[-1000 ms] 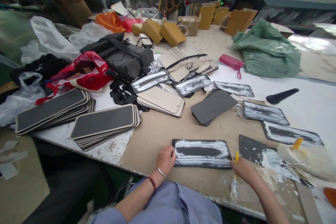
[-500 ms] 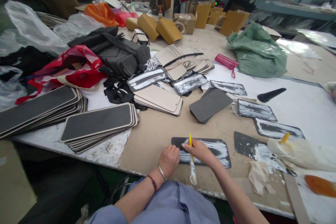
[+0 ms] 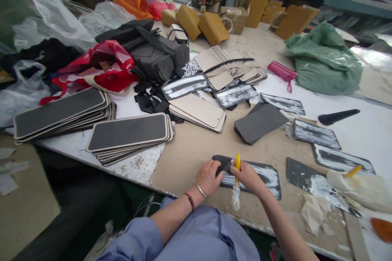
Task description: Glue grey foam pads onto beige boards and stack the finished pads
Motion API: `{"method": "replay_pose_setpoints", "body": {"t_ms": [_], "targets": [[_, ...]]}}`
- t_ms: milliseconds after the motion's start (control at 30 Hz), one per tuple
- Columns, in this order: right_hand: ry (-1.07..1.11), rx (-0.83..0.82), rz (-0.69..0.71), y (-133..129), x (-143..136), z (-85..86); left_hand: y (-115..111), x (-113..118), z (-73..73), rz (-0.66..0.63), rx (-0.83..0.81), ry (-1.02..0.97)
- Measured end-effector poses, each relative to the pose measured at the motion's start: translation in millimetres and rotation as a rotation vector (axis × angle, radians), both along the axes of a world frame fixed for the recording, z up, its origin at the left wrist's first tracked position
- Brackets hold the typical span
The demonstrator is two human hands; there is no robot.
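Left hand [image 3: 210, 176] pinches a dark flap [image 3: 224, 165], right hand [image 3: 248, 176] a yellow-handled brush [image 3: 237, 162] (white-coated); a dip could smear the table [image 3: 252, 45].

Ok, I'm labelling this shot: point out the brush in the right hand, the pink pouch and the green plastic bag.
Brush [image 3: 236, 193], head view: white-smeared lower part.
Pink pouch [image 3: 281, 70], head view: middle of its body.
Green plastic bag [image 3: 327, 65], head view: front side, mid-height.
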State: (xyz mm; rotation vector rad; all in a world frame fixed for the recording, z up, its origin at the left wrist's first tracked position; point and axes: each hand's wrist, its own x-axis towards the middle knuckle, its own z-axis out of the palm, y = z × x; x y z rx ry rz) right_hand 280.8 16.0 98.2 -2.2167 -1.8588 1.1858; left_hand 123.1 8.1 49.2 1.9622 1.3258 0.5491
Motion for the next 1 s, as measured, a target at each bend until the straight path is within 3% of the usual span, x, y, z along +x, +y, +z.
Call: {"method": "replay_pose_setpoints", "body": {"t_ms": [133,233,300,467,567,633,833,900,1000], "targets": [[-0.057,-0.004,0.003,-2.1,1.3,8.3,9.1,1.5,-10.5,0.127,-0.249,-0.135],[-0.089,-0.008,-0.021,-3.5,3.3,13.0,13.9,3.7,-17.7,0.154,-0.363,-0.222],[-0.088,-0.012,-0.042,-4.4,4.9,14.2,14.5,3.6,-16.8,0.114,-0.344,-0.265],[-0.044,0.024,-0.083,-5.6,4.4,11.6,9.8,-1.6,-6.3,-0.127,-0.225,-0.281],[0.005,0.07,-0.117,-8.0,4.2,8.8,8.8,-3.4,-7.5,-0.115,-0.27,-0.242],[0.079,0.096,-0.226,-12.8,8.1,7.5,9.8,-3.4,-12.0,-0.044,-0.348,-0.211],[0.464,0.246,-0.803,-35.8,18.3,-2.0,14.3,-2.7,-27.8,0.069,-0.499,-0.156],[0.555,0.292,-0.912,-40.8,9.9,-10.0,15.0,-2.3,-30.5,0.071,-0.525,-0.147],[0.597,0.326,-0.949,-46.4,-5.3,-22.2,15.3,-2.3,-32.1,0.07,-0.539,-0.127]]}}
